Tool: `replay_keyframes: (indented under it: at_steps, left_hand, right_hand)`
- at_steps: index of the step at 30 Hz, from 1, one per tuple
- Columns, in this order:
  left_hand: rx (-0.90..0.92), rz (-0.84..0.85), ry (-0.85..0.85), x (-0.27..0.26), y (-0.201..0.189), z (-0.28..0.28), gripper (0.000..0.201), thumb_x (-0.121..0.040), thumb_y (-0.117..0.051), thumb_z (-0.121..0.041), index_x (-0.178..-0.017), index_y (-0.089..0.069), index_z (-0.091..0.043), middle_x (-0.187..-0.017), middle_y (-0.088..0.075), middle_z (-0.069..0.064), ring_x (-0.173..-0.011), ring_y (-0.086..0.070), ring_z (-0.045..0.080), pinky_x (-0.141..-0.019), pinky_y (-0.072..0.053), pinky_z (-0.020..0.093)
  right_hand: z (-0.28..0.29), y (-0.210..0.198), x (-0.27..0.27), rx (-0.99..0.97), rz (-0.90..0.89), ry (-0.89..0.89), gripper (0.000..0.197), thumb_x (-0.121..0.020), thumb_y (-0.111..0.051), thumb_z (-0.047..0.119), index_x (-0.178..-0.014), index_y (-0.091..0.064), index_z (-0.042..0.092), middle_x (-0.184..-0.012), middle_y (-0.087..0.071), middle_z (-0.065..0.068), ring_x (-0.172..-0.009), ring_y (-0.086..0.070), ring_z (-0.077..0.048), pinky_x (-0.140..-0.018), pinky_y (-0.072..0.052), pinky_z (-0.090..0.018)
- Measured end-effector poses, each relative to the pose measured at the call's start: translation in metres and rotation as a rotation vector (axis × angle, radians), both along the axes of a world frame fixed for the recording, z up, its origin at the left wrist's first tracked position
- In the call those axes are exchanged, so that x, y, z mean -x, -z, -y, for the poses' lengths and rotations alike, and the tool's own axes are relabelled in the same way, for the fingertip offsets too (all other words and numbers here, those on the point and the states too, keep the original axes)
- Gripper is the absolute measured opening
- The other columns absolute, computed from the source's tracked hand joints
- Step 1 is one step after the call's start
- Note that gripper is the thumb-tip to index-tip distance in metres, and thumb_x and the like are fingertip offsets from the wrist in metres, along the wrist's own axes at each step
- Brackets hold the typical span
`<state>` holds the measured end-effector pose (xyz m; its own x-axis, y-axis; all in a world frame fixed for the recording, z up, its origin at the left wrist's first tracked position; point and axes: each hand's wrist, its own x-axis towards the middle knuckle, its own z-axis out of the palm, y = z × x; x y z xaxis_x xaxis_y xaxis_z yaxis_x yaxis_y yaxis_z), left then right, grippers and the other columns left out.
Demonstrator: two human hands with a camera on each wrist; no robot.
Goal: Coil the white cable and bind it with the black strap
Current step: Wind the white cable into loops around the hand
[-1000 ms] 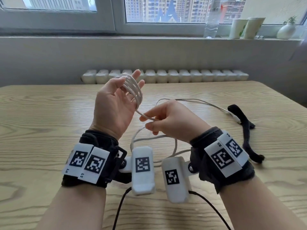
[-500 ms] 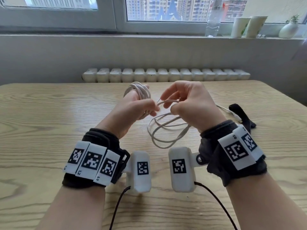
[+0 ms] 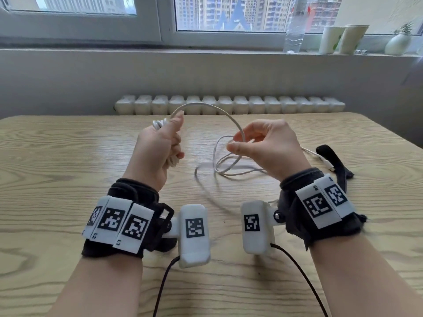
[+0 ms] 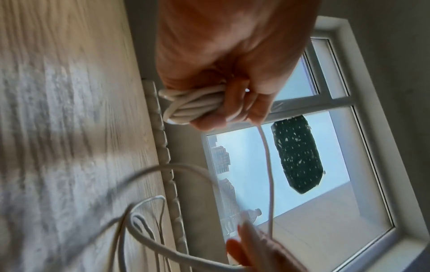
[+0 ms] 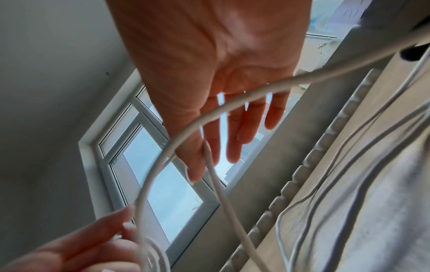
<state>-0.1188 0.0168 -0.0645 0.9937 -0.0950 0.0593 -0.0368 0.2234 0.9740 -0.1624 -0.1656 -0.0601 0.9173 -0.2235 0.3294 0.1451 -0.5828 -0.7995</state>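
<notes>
Both hands are being held up above the wooden worktop (image 3: 68, 156), which is stretching out below and beyond them toward a white radiator (image 3: 229, 104) under the window sill. On that sill, far beyond the right hand (image 3: 270, 149), a clear bottle (image 3: 295, 30), two paper cups (image 3: 343, 38) and a small white vase (image 3: 397, 43) are being shown.

The left hand (image 3: 158, 149) is being kept clenched around a bundle of finished turns of the white cable (image 3: 212, 108); in the left wrist view the loops (image 4: 193, 106) are being squeezed between the curled fingers and the palm, with their bent ends sticking out on one side. From the top of that hand a single strand is being carried in an arch across to the right hand, where it is being pinched between thumb and forefinger while the other fingers are being left loosely spread. Below and between the two hands, the slack of the cable is being left in loose loops on the worktop, trailing off past the right hand to its plug end.

The black strap (image 3: 336, 163) is being left lying on the worktop just outside the right wrist, beside that plug end, touched by neither hand.
</notes>
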Motion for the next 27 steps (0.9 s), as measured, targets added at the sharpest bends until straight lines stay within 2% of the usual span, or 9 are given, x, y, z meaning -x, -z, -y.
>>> replay_keyframes:
  at_steps: [2,5,9,12,16,19,22,25,27]
  left_hand:
    - [0.058,-0.03,0.001,-0.001,0.0,0.0,0.014,-0.091,-0.058,-0.027,-0.081,-0.052,-0.02,-0.043,-0.036,-0.013,-0.037,-0.03,0.003,-0.049,-0.037,0.02]
    - [0.057,-0.054,0.05,-0.002,0.002,0.003,0.025,-0.092,-0.055,-0.027,-0.069,-0.046,-0.02,-0.042,-0.032,-0.012,-0.036,-0.027,0.004,-0.045,-0.035,0.02]
    - [0.038,-0.102,0.198,-0.003,0.004,0.005,0.03,-0.091,-0.042,-0.025,-0.063,-0.04,-0.018,-0.039,-0.027,-0.01,-0.03,-0.023,0.005,-0.038,-0.032,0.02]
    - [0.043,-0.124,0.333,-0.002,0.003,0.007,0.03,-0.091,-0.034,-0.024,-0.062,-0.038,-0.016,-0.037,-0.025,-0.009,-0.028,-0.02,0.005,-0.036,-0.027,0.019]
    - [0.061,-0.137,0.456,0.0,0.003,0.009,0.038,-0.093,-0.031,-0.028,-0.058,-0.039,-0.015,-0.037,-0.025,-0.008,-0.028,-0.018,0.006,-0.036,-0.025,0.02]
    - [0.086,-0.134,0.505,0.0,0.003,0.009,0.045,-0.094,-0.033,-0.036,-0.054,-0.038,-0.016,-0.035,-0.024,-0.009,-0.028,-0.018,0.005,-0.036,-0.024,0.021]
    - [0.167,-0.121,0.573,0.0,0.002,0.007,0.048,-0.095,-0.033,-0.037,-0.05,-0.038,-0.017,-0.032,-0.026,-0.01,-0.025,-0.02,0.004,-0.037,-0.022,0.021]
    - [0.308,-0.111,0.662,0.0,-0.001,0.005,0.046,-0.093,-0.034,-0.034,-0.049,-0.039,-0.018,-0.03,-0.029,-0.01,-0.023,-0.023,0.002,-0.038,-0.02,0.021]
    - [0.389,-0.111,0.678,-0.001,-0.002,0.004,0.047,-0.094,-0.035,-0.035,-0.051,-0.041,-0.018,-0.031,-0.031,-0.009,-0.023,-0.026,0.003,-0.039,-0.025,0.018]
  right_hand:
    - [0.002,0.003,-0.001,0.035,-0.059,0.021,0.021,-0.068,-0.083,0.035,-0.078,-0.074,0.019,-0.071,-0.069,0.009,-0.064,-0.059,0.002,-0.056,-0.042,-0.008]
    - [0.003,0.007,-0.005,-0.013,-0.096,0.058,0.016,-0.073,-0.079,0.034,-0.077,-0.074,0.019,-0.071,-0.07,0.005,-0.066,-0.061,-0.004,-0.062,-0.044,-0.018]
    - [0.001,0.004,-0.006,-0.31,-0.036,0.019,0.006,-0.083,-0.072,0.019,-0.078,-0.069,0.017,-0.071,-0.071,0.0,-0.056,-0.063,0.0,-0.059,-0.048,-0.016]
    - [0.0,-0.002,-0.006,-0.449,0.052,0.005,0.012,-0.088,-0.066,0.021,-0.088,-0.069,0.01,-0.068,-0.068,-0.001,-0.055,-0.061,0.001,-0.062,-0.049,-0.016]
    - [-0.003,-0.005,-0.004,-0.674,0.116,-0.015,0.013,-0.094,-0.058,0.022,-0.095,-0.067,0.013,-0.059,-0.059,-0.001,-0.043,-0.048,-0.007,-0.044,-0.045,-0.019]
    - [-0.001,-0.004,-0.006,-0.667,0.166,0.077,0.008,-0.095,-0.056,0.019,-0.096,-0.064,0.018,-0.058,-0.056,-0.001,-0.036,-0.041,-0.003,-0.037,-0.034,-0.017]
    - [0.005,0.0,-0.008,-0.628,0.139,0.166,0.011,-0.092,-0.059,0.014,-0.086,-0.067,0.016,-0.06,-0.058,-0.002,-0.033,-0.042,0.002,-0.038,-0.031,-0.009]
    - [0.008,0.006,-0.011,-0.597,0.036,0.209,0.014,-0.088,-0.063,0.015,-0.075,-0.068,0.017,-0.06,-0.062,0.0,-0.031,-0.039,0.001,-0.041,-0.03,-0.013]
    - [0.007,0.01,-0.013,-0.547,-0.024,0.215,0.015,-0.086,-0.065,0.016,-0.07,-0.067,0.017,-0.059,-0.063,0.001,-0.031,-0.039,0.0,-0.047,-0.028,-0.017]
